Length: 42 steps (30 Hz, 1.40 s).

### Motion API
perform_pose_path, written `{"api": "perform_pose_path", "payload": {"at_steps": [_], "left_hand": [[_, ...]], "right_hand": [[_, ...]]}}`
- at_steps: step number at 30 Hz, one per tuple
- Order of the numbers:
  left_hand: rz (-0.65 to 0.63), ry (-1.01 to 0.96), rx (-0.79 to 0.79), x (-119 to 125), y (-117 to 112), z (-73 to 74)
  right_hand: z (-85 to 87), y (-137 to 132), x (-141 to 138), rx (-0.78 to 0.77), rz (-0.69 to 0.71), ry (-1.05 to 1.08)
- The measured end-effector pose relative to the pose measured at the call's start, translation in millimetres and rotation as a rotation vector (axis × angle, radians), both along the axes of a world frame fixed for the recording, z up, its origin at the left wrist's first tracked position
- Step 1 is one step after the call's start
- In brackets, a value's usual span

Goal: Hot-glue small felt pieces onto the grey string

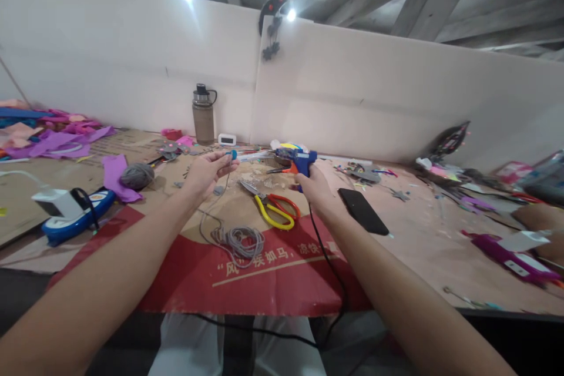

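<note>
A small blue disc [233,154] is pinched between the thumb and fingers of the left hand [212,169], beyond the scissors [263,198] and to their left. A blue glue gun [305,160] is gripped in the right hand [316,183], beyond the scissors and to their right; whether the trigger is pressed cannot be told.

If the gun is hot, the fingertips could be burned by a stray drip, since little room is left around so small a disc. The disc could also be dropped should the pinch be loosened. The gun could be tugged off line if the black cable [318,234], draped nearer than the scissors, is caught by an arm. Loops of grey cord [240,241], also on the near side of the scissors, could be snagged on their handles.

The cord is soft, thin and loosely coiled. The scissors are made with metal blades and rounded yellow and orange-red handles. Flat printed cardboard [282,299] is spread beneath them, and a smooth, dark phone [363,211] is laid to their right.
</note>
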<state>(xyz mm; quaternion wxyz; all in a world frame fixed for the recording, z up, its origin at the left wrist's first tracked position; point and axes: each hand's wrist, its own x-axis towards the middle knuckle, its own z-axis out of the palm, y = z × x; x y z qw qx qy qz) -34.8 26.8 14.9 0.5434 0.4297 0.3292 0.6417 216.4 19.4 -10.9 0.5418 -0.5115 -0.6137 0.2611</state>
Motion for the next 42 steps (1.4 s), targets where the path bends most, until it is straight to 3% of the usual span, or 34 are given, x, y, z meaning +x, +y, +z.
{"api": "perform_pose_path", "payload": {"at_steps": [4, 7, 13, 18, 25, 42], "left_hand": [[-0.039, 0.045, -0.064, -0.8, -3.5, 1.7], [-0.048, 0.007, -0.113, 0.5, -3.2, -1.1], [-0.102, -0.036, -0.171, 4.6, -1.4, -9.5], [-0.079, -0.005, -0.178, 6.7, -4.5, -9.4], [-0.057, 0.040, -0.169, 7.4, -4.1, -10.4], [-0.092, 0.079, -0.123, 10.4, -6.7, -11.4]], "right_hand": [[25.2, -29.4, -42.5, 0.032, 0.181, 0.167], [26.2, -44.6, -55.9, 0.074, 0.236, 0.125], [8.5, -47.1, -45.9, 0.141, 0.191, -0.118], [11.6, -50.1, -43.7, 0.241, 0.166, -0.244], [11.5, -48.4, -43.2, 0.332, 0.129, -0.296], [11.0, -46.3, -45.1, 0.317, 0.144, -0.296]]}}
